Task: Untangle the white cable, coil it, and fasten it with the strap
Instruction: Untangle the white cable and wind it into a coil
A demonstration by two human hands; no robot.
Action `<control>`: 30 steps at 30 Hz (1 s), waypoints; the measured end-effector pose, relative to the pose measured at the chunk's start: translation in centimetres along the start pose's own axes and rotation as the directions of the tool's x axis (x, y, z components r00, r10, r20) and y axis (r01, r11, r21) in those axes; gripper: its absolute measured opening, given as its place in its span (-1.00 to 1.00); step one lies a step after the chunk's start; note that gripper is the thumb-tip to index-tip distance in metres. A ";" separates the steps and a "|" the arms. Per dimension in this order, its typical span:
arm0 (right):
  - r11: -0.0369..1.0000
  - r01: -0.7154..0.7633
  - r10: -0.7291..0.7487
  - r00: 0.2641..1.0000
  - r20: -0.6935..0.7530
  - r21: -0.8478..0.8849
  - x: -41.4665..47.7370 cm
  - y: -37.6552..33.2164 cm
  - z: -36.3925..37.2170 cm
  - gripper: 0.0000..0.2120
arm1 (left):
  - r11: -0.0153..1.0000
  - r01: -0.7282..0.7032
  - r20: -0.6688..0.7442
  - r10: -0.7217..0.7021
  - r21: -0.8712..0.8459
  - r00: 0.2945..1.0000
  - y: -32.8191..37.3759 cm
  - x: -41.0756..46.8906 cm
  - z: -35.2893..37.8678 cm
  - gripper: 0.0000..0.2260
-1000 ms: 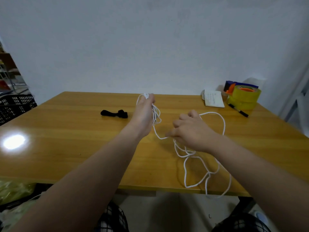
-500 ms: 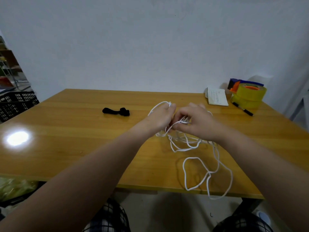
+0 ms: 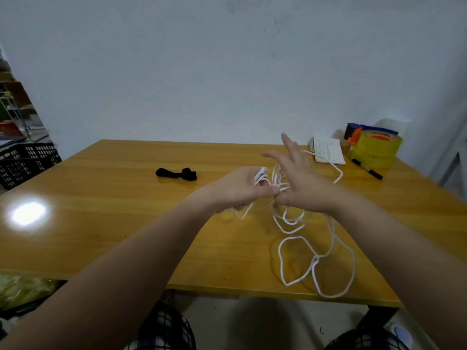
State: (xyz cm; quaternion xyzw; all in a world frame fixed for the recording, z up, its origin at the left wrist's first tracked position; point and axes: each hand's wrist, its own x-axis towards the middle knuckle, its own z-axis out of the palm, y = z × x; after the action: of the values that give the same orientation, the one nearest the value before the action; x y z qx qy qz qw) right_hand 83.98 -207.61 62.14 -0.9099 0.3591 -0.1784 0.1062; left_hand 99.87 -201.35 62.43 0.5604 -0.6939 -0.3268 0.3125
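Observation:
The white cable (image 3: 290, 246) lies in loose loops on the wooden table (image 3: 106, 223), reaching to its near edge on the right. My left hand (image 3: 240, 188) is closed around several gathered turns of the cable above the table's middle. My right hand (image 3: 300, 180) is right beside it, fingers spread upward, thumb near the left thumb, with cable strands running across its palm side. The black strap (image 3: 177, 173) lies on the table to the left of both hands, apart from them.
At the back right stand yellow tape rolls with a blue and orange dispenser (image 3: 374, 147), a small white notepad (image 3: 327, 152) and a black marker (image 3: 367, 168). A black crate (image 3: 25, 160) sits beyond the left edge. A lamp glare (image 3: 27, 213) shines at left.
My left hand came back from the far side toward the middle. The two hands met, and my right hand's fingers have now spread upward. A cable loop swung out toward the notepad.

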 end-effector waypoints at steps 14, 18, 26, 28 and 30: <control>0.911 0.074 -0.146 0.978 -0.149 -0.405 -0.5 -1.5 -2.8 -0.71 | 0.960 -0.081 -0.336 0.171 0.267 0.926 0.5 -0.5 -1.7 -0.83; 0.957 0.280 -0.282 0.857 -0.430 -0.071 -2.6 -1.0 -4.6 -0.71 | 1.000 -0.012 -0.458 0.013 0.005 0.889 0.2 -1.6 -4.4 -0.76; 0.513 0.324 -0.112 0.943 -0.312 0.795 -6.1 -6.3 -6.7 -0.73 | 0.970 0.239 -0.611 -0.214 -0.041 0.762 -3.0 -2.6 -5.7 -0.67; 0.734 0.161 0.022 0.965 -0.260 0.660 -6.1 -4.3 -6.1 -0.53 | 0.975 0.181 -0.658 -0.221 -0.130 0.720 -3.5 -3.6 -5.5 -0.68; 0.926 -0.161 0.189 0.981 -0.051 0.341 -5.9 -1.9 -3.9 -0.47 | 0.984 0.121 -0.705 -0.177 -0.129 0.687 -2.6 -3.9 -5.0 -0.70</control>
State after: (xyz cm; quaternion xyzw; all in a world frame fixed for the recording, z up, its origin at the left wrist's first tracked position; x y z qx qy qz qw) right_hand 79.56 -202.45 64.89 -0.8348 0.4072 -0.2640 0.2599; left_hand 106.02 -198.44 63.06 0.6859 -0.4588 -0.1333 0.5489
